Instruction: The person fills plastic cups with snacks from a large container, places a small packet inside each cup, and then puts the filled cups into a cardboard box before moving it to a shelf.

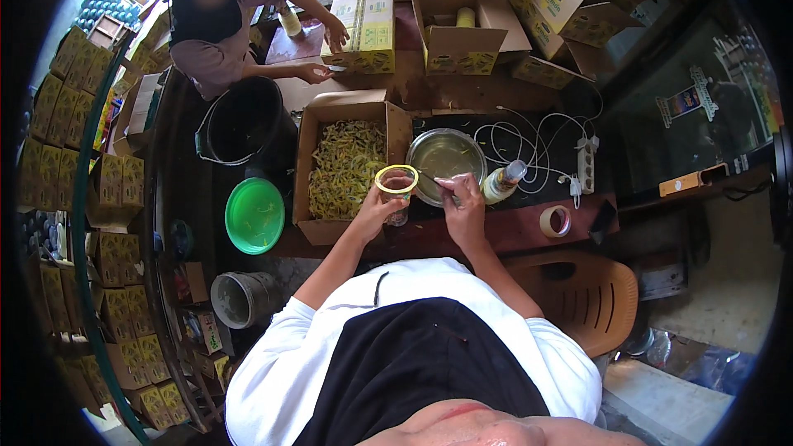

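My left hand (pixel 375 213) is wrapped round a clear plastic cup (pixel 397 184) with a yellow rim, held upright at the right front corner of an open cardboard box. That box (pixel 306 190) is filled with thin yellow-green strips (pixel 347 167). My right hand (pixel 464 208) is closed over the front edge of a round bowl (pixel 413 149) of cloudy liquid. A thin utensil (pixel 428 177) seems to point from its fingers toward the cup; its far end is hard to make out. Just right of that hand stands a bottle (pixel 501 182) with pale contents.
A tape roll (pixel 555 220), a power strip (pixel 586 167) and white cables (pixel 529 136) lie at the right. Left are a green basin (pixel 254 215), a black bucket (pixel 248 128) and a grey bucket (pixel 244 297). Across the table, a co-worker (pixel 215 29) handles a yellow carton (pixel 363 33).
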{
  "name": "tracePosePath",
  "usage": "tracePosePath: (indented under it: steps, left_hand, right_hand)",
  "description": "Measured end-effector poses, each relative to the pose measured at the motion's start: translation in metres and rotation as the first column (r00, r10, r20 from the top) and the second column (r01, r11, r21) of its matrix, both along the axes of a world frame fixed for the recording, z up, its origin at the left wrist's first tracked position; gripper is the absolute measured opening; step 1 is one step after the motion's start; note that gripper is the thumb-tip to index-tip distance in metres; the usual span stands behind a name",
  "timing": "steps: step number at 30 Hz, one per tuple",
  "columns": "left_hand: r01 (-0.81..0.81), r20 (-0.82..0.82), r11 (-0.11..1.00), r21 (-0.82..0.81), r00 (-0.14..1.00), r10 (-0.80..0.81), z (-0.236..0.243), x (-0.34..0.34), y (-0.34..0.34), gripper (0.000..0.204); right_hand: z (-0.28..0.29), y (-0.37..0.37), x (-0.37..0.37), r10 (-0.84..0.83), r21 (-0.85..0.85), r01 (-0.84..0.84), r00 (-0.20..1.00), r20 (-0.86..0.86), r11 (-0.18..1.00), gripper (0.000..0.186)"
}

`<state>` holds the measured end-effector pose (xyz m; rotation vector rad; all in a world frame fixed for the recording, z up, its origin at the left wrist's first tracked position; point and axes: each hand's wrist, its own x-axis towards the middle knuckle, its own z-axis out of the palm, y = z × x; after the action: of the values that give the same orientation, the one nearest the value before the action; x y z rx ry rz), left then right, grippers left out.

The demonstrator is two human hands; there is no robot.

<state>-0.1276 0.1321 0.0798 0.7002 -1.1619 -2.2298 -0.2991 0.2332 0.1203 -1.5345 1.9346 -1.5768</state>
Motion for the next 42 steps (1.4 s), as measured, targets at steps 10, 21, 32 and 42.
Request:
tracePosePath:
  steps: [10, 21, 32, 42]
  left_hand:
    - [-0.149, 0.097, 0.979, -0.139, 0.982, 0.163, 0.007, -0.019, 0.009, 0.041]
    - [-0.169, 0.135, 0.953, -0.250, 0.969, 0.207, -0.025, -0.029, -0.013, 0.038]
    - [0.001, 0.290, 0.772, -0.636, 0.927, 0.238, 0.002, -0.014, -0.034, 0.057]
    - [-0.011, 0.255, 0.480, -0.877, 0.836, 0.485, 0.003, -0.018, -0.039, 0.038]
  right_hand:
    - [-0.004, 0.003, 0.017, -0.090, -0.119, 0.060, 0.960, -0.264, 0.991, 0.027]
    - [-0.021, -0.016, 0.014, -0.110, 0.065, 0.112, 0.993, -0.038, 0.992, 0.019]
    - [-0.028, -0.009, -0.001, -0.005, 0.061, -0.001, 0.994, 0.107, 0.998, 0.023]
    - [-0.026, -0.013, -0.011, 0.018, 0.099, -0.005, 0.992, -0.125, 0.995, 0.029]
